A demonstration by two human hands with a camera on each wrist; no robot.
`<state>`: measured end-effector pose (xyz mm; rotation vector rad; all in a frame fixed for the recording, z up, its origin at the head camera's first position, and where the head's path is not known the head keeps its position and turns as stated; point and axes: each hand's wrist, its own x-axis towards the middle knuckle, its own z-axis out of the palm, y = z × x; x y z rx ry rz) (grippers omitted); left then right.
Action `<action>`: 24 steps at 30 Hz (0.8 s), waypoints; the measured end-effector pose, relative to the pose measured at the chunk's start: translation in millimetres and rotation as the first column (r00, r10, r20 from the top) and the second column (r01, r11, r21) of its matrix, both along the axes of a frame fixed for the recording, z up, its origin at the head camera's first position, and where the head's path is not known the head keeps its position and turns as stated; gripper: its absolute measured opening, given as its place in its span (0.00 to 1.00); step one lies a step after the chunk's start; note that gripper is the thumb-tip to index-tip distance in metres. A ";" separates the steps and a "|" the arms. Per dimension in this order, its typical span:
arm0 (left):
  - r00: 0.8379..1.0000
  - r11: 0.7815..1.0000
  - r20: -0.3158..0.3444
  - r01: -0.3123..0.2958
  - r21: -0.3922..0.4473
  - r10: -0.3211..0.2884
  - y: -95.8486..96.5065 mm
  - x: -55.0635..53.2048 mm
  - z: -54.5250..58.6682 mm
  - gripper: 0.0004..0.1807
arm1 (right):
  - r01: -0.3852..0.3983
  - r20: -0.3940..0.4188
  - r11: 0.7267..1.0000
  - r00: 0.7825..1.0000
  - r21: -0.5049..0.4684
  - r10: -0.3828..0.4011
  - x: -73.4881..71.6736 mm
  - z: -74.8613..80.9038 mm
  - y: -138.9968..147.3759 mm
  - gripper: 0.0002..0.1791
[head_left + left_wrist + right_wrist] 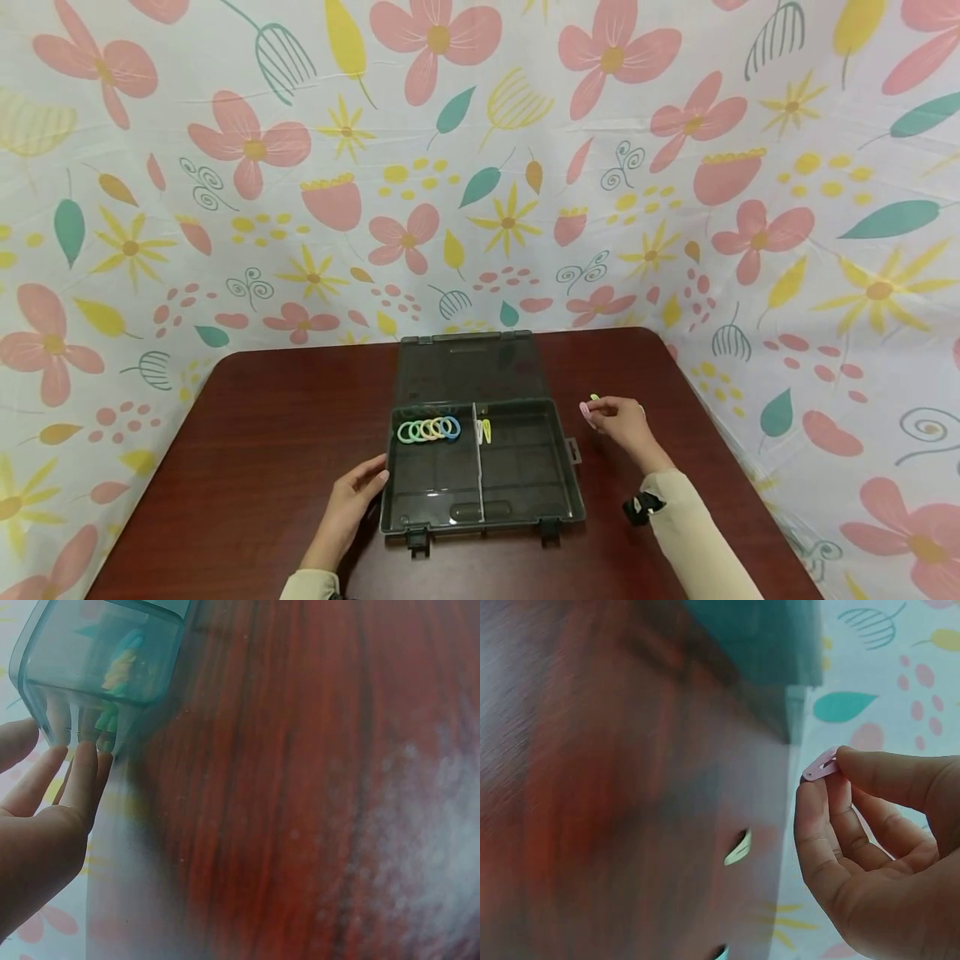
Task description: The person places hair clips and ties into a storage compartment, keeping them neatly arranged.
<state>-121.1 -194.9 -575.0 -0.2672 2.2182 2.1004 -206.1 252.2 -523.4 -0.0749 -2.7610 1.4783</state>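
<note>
A dark see-through plastic box (431,487) lies with its lid (471,367) folded back. Fairly straight fingers of my left hand (352,500) touch its left wall. Overlapping hair ties (427,430), green through yellow to blue, line the back of the left compartment. Beside the white divider (480,479), a yellow hair clip (487,431) and a pale hair clip (479,431) lie in the right compartment. Right of the box, my right hand (622,421) pinches a pink snap hair clip (823,764) between thumb and fingertips, above the table.
A pale yellow-green hair clip (739,849) lies on the dark wooden table (285,433) near the right hand. At the right wrist view's bottom edge shows part of a teal clip (721,953). A flowered cloth (480,167) hangs behind and beside the table.
</note>
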 end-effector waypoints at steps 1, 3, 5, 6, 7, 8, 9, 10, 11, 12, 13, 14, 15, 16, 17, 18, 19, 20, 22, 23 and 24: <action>1.000 1.000 0.001 0.000 0.004 0.000 0.2 -0.1 0.0 0.23 | -0.002 0.002 1.000 1.000 -0.024 0.002 -2.0 1.9 -2.3 0.12; 1.000 1.000 -0.001 0.001 0.000 -0.001 -0.1 -0.6 -0.8 0.22 | -0.015 -0.002 0.998 1.000 -0.061 0.015 -5.2 5.9 -6.9 0.13; 1.000 1.000 0.004 -0.006 0.009 0.006 -0.4 -1.2 -0.9 0.22 | -0.026 0.007 0.993 1.000 -0.114 0.027 -7.4 10.1 -12.0 0.13; 1.000 1.000 0.004 -0.006 0.009 0.006 -0.3 -1.2 -0.9 0.22 | -0.035 0.006 0.991 0.999 -0.130 0.037 -8.3 12.4 -14.6 0.14; 1.000 1.000 0.002 -0.008 0.009 0.008 -0.2 -1.3 -0.9 0.22 | -0.045 0.001 0.988 0.999 -0.145 0.045 -9.2 14.3 -17.4 0.14; 1.000 1.000 0.000 -0.006 0.007 0.006 0.0 -1.3 -0.7 0.22 | -0.050 0.000 0.987 0.999 -0.153 0.050 -10.0 16.4 -20.3 0.14; 1.000 1.000 -0.002 -0.006 0.005 0.006 0.1 -1.4 -0.7 0.22 | -0.051 0.001 0.985 0.999 -0.164 0.051 -10.7 18.5 -23.5 0.13; 1.000 1.000 -0.002 -0.005 0.005 0.005 0.3 -1.5 -0.8 0.22 | -0.052 0.001 0.983 0.999 -0.175 0.053 -11.2 19.9 -26.3 0.13; 1.000 1.000 -0.002 -0.003 0.004 0.003 0.4 -1.6 -1.1 0.22 | -0.057 0.000 0.982 0.998 -0.181 0.058 -11.7 21.3 -28.9 0.13; 1.000 1.000 0.000 -0.001 0.004 0.001 0.6 -1.6 -1.1 0.22 | -0.063 0.000 0.981 0.998 -0.184 0.064 -12.2 22.9 -31.9 0.14; 1.000 1.000 0.003 0.001 0.004 -0.001 0.5 -1.7 -1.3 0.22 | -0.065 0.002 0.980 0.998 -0.187 0.066 -12.9 24.2 -34.6 0.13; 1.000 1.000 0.005 0.003 0.004 -0.003 0.5 -1.7 -1.5 0.22 | -0.063 0.005 0.979 0.998 -0.193 0.065 -13.6 25.5 -37.6 0.13; 1.000 1.000 0.007 0.002 0.005 -0.002 0.4 -1.7 -1.6 0.22 | -0.070 0.004 0.978 0.997 -0.197 0.072 -14.3 26.8 -40.6 0.13; 1.000 1.000 0.008 0.001 0.009 -0.001 0.3 -1.6 -1.7 0.22 | -0.073 0.005 0.977 0.997 -0.200 0.076 -15.4 27.5 -43.6 0.13; 1.000 1.000 0.009 0.000 0.007 0.000 0.1 -1.6 -1.8 0.22 | -0.081 0.004 0.975 0.996 -0.206 0.084 -16.3 28.4 -46.7 0.13; 1.000 1.000 0.010 -0.001 0.005 0.001 -0.1 -1.4 -1.8 0.22 | -0.082 0.007 0.974 0.996 -0.213 0.085 -17.3 29.3 -50.4 0.13; 1.000 1.000 0.008 -0.002 0.003 0.002 -0.2 -1.3 -1.6 0.22 | -0.085 0.007 0.972 0.996 -0.221 0.089 -18.3 29.8 -54.0 0.13; 1.000 1.000 0.006 -0.004 0.003 0.004 -0.3 -1.2 -1.6 0.22 | -0.084 0.011 0.969 0.996 -0.232 0.089 -19.3 30.0 -57.9 0.12; 1.000 1.000 -0.001 -0.003 0.000 0.003 -0.3 -1.0 -1.3 0.22 | -0.086 0.015 0.966 0.996 -0.244 0.092 -21.0 29.8 -65.5 0.12; 1.000 1.000 -0.002 -0.004 0.001 0.004 -0.3 -0.9 -1.2 0.22 | -0.084 0.022 0.965 0.996 -0.248 0.092 -21.8 29.3 -69.3 0.12; 1.000 1.000 -0.005 -0.005 0.003 0.005 -0.3 -0.8 -1.0 0.22 | -0.077 0.027 0.964 0.996 -0.254 0.087 -22.5 28.6 -73.4 0.12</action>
